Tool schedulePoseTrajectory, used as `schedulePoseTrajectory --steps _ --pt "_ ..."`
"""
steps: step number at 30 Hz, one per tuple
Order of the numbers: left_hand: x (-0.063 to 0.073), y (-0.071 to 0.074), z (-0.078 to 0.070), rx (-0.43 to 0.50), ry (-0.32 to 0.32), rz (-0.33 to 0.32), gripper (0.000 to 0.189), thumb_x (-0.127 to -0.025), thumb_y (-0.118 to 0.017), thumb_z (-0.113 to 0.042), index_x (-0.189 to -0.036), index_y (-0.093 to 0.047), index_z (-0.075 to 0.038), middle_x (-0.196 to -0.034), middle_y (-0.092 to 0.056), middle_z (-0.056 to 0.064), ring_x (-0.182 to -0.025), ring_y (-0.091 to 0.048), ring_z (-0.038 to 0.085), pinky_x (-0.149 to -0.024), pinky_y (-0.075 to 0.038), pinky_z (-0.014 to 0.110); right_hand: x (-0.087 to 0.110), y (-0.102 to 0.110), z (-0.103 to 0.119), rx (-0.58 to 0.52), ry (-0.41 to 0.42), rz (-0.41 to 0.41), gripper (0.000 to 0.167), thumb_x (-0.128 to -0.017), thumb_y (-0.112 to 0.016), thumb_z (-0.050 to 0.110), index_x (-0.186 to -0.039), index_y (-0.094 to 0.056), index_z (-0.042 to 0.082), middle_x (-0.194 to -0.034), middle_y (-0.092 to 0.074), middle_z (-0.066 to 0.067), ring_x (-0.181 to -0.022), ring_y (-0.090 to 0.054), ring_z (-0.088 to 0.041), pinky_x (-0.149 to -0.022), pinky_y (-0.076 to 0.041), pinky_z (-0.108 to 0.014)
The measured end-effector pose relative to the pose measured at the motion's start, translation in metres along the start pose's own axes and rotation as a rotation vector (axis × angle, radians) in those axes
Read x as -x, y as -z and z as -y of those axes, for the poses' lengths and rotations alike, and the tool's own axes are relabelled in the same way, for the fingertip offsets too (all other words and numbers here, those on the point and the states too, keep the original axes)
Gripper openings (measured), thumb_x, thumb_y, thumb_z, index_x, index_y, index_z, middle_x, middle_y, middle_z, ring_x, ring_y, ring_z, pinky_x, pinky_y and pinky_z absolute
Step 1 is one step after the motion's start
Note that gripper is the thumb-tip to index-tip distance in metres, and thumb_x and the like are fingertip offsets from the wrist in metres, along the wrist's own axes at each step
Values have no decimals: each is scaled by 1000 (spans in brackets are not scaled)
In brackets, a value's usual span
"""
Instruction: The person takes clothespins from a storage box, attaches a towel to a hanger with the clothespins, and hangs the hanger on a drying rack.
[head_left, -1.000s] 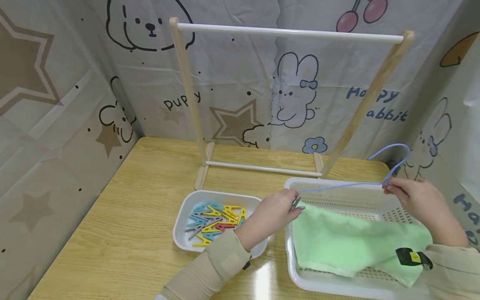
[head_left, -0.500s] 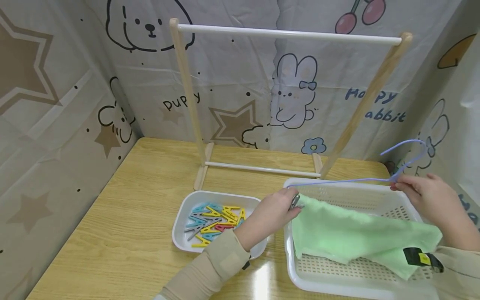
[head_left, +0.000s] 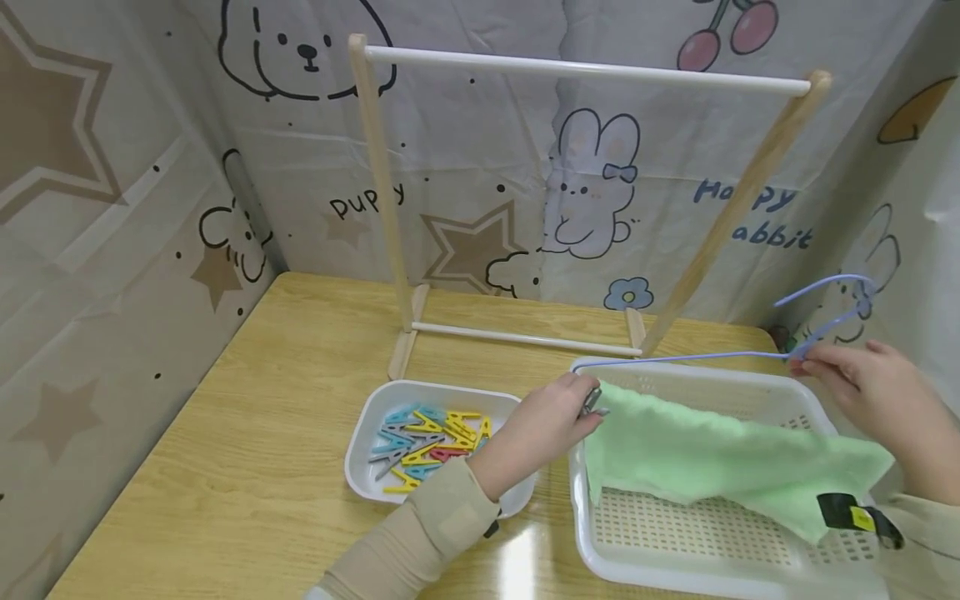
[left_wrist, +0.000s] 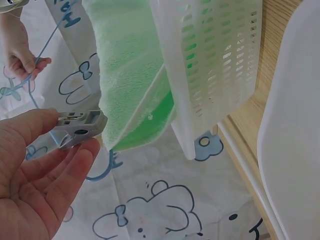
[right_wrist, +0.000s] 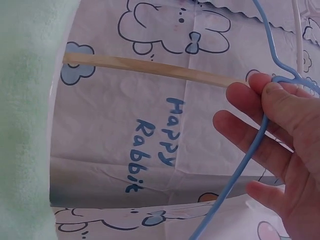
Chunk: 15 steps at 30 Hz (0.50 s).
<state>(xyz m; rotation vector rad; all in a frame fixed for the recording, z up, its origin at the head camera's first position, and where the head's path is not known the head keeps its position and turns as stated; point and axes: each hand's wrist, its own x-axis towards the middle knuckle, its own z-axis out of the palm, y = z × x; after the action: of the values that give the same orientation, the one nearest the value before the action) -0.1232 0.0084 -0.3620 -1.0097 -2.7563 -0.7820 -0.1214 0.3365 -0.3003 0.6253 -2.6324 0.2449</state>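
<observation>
My left hand (head_left: 536, 429) pinches a grey clothespin (left_wrist: 82, 127) between thumb and fingers, at the corner of a light green towel (head_left: 697, 446). From that hand runs the long wire of a blue clothes hanger (head_left: 690, 357). My right hand (head_left: 870, 387) pinches the hanger at the base of its hook, thumb against fingers in the right wrist view. The towel hangs below the hanger, over a white perforated basket (head_left: 637, 571). In the head view, the left hand hides the hanger's left end and most of the clothespin.
A white tub (head_left: 358, 425) of yellow, blue, grey and red clothespins stands left of the basket on the wooden table (head_left: 225, 450). Behind them rises a wooden rack (head_left: 378, 167) with a white top rail (head_left: 585, 68). Patterned cloth (head_left: 465, 150) encloses the back and sides.
The right hand has moved right and slightly up, carrying the hook end. The towel has lifted and shifted right, showing more of the basket floor. My left hand has hardly moved.
</observation>
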Motion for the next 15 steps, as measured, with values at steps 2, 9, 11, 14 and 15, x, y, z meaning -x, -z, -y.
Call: schedulePoseTrajectory --steps 2,9,11,14,15 --pt "0 1 0 2 3 4 28 -85 -62 -22 -106 -55 -4 -89 -58 2 -75 -57 8 -61 -45 12 0 1 1 3 4 -22 13 -89 -53 3 -82 -63 -2 -77 -64 -23 -70 -58 -46 -85 -31 -59" --pt "0 4 0 6 1 -10 27 -85 -63 -21 -105 -56 -5 -88 -58 2 -73 -56 8 -60 -44 12 -3 7 5 26 57 -97 24 -92 -49 11 -78 -62 -2 -70 -63 -20 -55 -55 -39 -73 -36 -53" --pt "0 5 -1 10 -3 -15 27 -85 -62 -21 -105 -56 -4 -88 -58 2 -73 -56 8 -60 -44 12 -1 4 -4 25 57 -114 25 -93 -49 16 -79 -62 0 -73 -67 -11 -55 -57 -32 -77 -36 -56" --pt "1 6 -1 15 -3 -19 25 -85 -62 -21 -104 -56 -5 -88 -57 2 -74 -56 8 -60 -44 11 8 -13 -40 14 45 -123 17 -90 -54 17 -82 -64 5 -82 -67 12 -62 -61 -16 -89 -31 -57" --pt "1 7 -1 13 -3 -21 25 -85 -62 -21 -104 -56 -5 -89 -57 2 -74 -56 8 -61 -44 11 12 -20 -55 22 43 -127 12 -88 -57 16 -84 -65 9 -86 -64 22 -69 -62 -11 -94 -28 -56"
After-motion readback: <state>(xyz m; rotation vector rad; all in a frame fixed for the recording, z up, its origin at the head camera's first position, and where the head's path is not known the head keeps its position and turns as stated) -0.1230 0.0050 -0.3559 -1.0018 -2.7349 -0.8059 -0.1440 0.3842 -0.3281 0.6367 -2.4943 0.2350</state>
